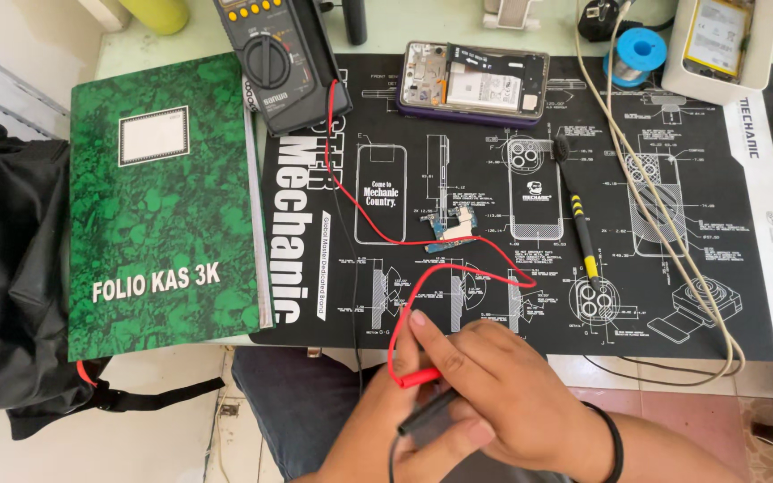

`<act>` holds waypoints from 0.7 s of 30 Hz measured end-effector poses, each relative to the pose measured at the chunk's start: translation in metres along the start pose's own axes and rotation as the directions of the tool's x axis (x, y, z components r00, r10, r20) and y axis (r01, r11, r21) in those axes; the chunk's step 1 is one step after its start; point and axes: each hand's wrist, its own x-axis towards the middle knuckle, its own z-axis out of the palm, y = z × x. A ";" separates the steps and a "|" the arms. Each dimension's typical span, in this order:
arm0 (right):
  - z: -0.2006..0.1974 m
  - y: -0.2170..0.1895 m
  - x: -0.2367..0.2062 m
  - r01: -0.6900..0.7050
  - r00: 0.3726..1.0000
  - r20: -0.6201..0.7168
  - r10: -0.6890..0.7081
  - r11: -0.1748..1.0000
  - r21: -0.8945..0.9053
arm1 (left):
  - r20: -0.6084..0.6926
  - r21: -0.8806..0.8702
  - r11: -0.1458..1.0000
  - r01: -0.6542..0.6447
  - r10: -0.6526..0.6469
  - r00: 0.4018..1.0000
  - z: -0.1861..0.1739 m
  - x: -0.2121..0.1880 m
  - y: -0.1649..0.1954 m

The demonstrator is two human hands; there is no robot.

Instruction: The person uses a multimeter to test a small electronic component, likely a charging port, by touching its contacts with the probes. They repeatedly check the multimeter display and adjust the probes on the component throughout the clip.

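Note:
My right hand (503, 385), a black band on its wrist, lies over my left hand (364, 434) at the bottom centre, just off the table's front edge. Together they clasp two meter probes: the red probe (418, 377) sticks out under my right fingers, and the black probe (424, 418) lies across my left hand. The red lead (351, 192) loops over the black work mat (744, 268) up to a dark multimeter (275, 54) at the back. A small circuit board (454, 228) lies on the mat, apart from both hands.
An opened phone (476, 82) rests at the mat's far edge. A black and yellow screwdriver (579, 224) and a beige cable (673, 233) cross the mat's right half. A green ledger book (163, 197) and black bag (2, 268) sit left; blue solder spool (641, 49) and white box (717, 40) at back right.

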 end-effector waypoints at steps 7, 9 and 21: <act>-0.010 0.008 -0.008 0.156 0.985 -0.091 -0.145 0.980 0.123 | -0.235 0.057 0.998 -0.020 0.033 0.971 -0.013 -0.002 -0.010; -0.011 0.014 -0.010 0.152 0.983 -0.106 -0.148 0.988 0.032 | -0.253 -0.093 0.993 0.075 -0.096 0.963 -0.013 -0.003 -0.019; 0.002 0.065 -0.064 0.334 0.674 -0.503 0.541 0.384 0.861 | -0.655 -0.405 0.844 -0.352 0.001 0.755 -0.049 -0.002 -0.027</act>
